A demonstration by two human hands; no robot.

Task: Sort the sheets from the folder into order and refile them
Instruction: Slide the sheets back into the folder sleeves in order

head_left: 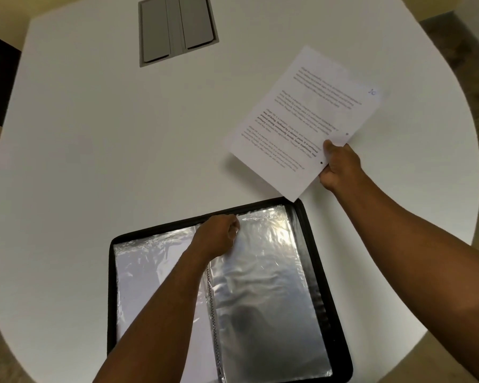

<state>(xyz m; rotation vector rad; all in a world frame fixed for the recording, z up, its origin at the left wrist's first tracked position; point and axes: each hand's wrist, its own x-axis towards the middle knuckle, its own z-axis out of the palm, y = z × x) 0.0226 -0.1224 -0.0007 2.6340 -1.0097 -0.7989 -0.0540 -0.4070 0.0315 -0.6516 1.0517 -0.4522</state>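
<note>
We see a black folder lying open on the white table, at its near edge. Its clear sleeves are spread to both sides of the metal rings. Our left hand is at the far edge of the folder, near the rings, and its fingers are curled and pinch the top of the right sleeve. Our right hand is beyond the far right corner of the folder; thumb on top, it grips a printed sheet by its near edge. The sheet is lifted, tilted, and apart from the folder. A grey hatch is set in the table, far beyond the folder.
</note>
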